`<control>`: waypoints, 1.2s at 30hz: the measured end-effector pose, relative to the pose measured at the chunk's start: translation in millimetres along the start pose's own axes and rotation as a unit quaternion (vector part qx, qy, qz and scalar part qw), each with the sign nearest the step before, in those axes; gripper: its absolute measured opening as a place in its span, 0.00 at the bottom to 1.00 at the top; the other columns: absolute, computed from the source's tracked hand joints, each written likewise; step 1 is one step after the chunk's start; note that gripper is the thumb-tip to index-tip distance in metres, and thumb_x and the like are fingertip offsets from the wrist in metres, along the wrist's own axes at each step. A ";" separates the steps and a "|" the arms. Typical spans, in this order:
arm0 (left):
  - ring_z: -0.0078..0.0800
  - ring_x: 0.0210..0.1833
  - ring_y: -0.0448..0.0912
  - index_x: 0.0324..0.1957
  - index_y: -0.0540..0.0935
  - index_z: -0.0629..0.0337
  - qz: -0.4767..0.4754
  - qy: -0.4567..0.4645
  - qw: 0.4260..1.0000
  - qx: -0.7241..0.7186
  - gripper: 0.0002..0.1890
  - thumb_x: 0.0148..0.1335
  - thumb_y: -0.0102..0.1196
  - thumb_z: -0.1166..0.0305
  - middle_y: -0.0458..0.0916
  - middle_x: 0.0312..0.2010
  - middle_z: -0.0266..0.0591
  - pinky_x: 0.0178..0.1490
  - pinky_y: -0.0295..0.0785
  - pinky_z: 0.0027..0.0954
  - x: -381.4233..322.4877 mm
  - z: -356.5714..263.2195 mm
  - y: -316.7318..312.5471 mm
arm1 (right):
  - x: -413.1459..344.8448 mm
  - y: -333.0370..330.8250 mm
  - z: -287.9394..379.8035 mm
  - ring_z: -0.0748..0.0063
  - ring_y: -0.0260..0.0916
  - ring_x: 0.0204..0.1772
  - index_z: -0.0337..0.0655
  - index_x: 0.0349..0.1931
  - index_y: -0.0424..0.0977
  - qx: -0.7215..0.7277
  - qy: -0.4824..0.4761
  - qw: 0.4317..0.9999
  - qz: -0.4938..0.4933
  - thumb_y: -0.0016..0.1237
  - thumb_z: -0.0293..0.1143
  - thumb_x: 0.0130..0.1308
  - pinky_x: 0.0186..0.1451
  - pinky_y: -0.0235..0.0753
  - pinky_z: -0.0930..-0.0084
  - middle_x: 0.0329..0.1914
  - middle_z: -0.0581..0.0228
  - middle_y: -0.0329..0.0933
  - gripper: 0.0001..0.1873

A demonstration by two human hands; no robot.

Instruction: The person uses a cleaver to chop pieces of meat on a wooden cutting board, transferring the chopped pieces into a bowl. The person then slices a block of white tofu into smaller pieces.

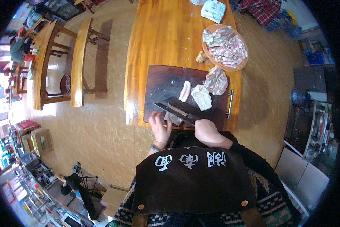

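My right hand point(208, 132) grips the handle of a kitchen knife point(174, 112), its blade pointing left over a dark cutting board point(158, 82). Along the blade's far side lies a thin strip of meat point(178, 110); a larger piece of meat point(174, 119) lies on its near side. My left hand point(160, 126) is at the left end of that piece, fingers spread and curled; whether it presses on the meat is hard to tell. Farther up the board lie a slice of fatty pork point(185, 91), a pale slab of meat point(201, 98) and a crumpled grey sheet point(216, 81).
An orange plastic basin point(245, 61) of diced pork stands beyond the board, beside a ginger root point(201, 57). A white plastic packet point(213, 10) lies farther up the wooden table point(158, 34). A metal handle point(230, 104) is at the board's right. Other people are far left and lower left.
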State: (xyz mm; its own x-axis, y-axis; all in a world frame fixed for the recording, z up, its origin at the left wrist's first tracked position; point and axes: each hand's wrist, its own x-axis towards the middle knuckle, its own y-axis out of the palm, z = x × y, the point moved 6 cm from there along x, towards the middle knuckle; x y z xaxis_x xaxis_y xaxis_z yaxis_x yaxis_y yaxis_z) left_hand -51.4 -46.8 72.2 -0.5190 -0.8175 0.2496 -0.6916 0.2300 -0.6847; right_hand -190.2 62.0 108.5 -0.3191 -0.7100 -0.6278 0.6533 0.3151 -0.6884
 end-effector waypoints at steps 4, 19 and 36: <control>0.49 0.51 0.66 0.41 0.71 0.63 0.140 0.167 0.975 0.034 0.19 0.42 0.57 0.76 0.67 0.44 0.50 0.60 0.58 0.49 50.1 -24.1 -18.1 | 3.1 0.1 -5.4 0.43 0.75 0.35 0.27 0.24 0.75 0.019 0.024 1.000 0.008 0.43 0.23 0.47 0.40 0.75 0.57 0.27 0.39 0.74 0.08; 0.40 0.31 0.79 0.28 0.79 0.56 0.524 0.403 0.733 0.160 0.06 0.44 0.52 0.72 0.78 0.25 0.42 0.34 0.74 0.38 85.6 -32.3 42.6 | 6.3 10.1 -4.6 0.47 0.76 0.32 0.30 0.25 0.76 0.023 0.026 0.999 0.026 0.41 0.24 0.51 0.36 0.76 0.57 0.26 0.45 0.76 0.09; 0.40 0.33 0.80 0.30 0.81 0.61 0.543 0.381 0.734 0.144 0.08 0.44 0.53 0.73 0.80 0.26 0.46 0.38 0.76 0.36 87.7 -15.0 53.6 | 20.1 22.3 -0.9 0.47 0.75 0.28 0.32 0.22 0.76 0.004 0.023 1.000 0.020 0.44 0.25 0.49 0.32 0.75 0.57 0.22 0.47 0.75 0.07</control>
State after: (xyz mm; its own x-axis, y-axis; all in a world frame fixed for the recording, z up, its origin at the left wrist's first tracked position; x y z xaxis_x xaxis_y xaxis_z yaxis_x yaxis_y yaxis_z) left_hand -141.5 -98.3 67.6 -0.8921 0.3233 -0.3155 0.4162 0.3166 -0.8524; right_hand -182.7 55.3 80.2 -0.3230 -0.6677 -0.6707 0.6712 0.3380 -0.6598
